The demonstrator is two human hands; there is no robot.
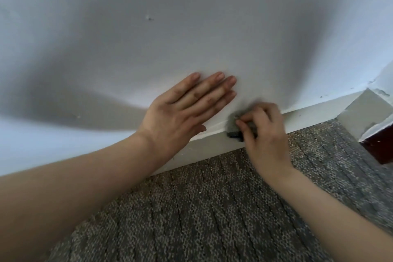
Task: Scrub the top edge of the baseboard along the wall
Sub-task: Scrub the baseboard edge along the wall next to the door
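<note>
1. The left hand [182, 110] is lying flat against the wall [191, 27], fingers straight and close together, pointing up and to the right. Its thumb is reaching down to the top edge of the baseboard [314, 112]. The palm is spread wide and gripping nothing.
2. The right hand [265, 136] is curling its fingers and thumb around a small grey scrub pad [232, 121], pinching it and pressing it on the baseboard's top edge, just right of the left thumb. The hand is blurred, so finer detail of the pad is hard to tell.
3. The baseboard is running up and to the right from under the left forearm. The stretch to the right of the pad is lying bare as far as a corner, where a second piece of trim [365, 110] is angling outward.
4. Patterned grey-brown carpet [212, 208] is meeting the baseboard's foot below both arms.
5. A dark reddish-brown object [378, 147] is showing at the right edge, beyond the corner and well apart from the hands.
</note>
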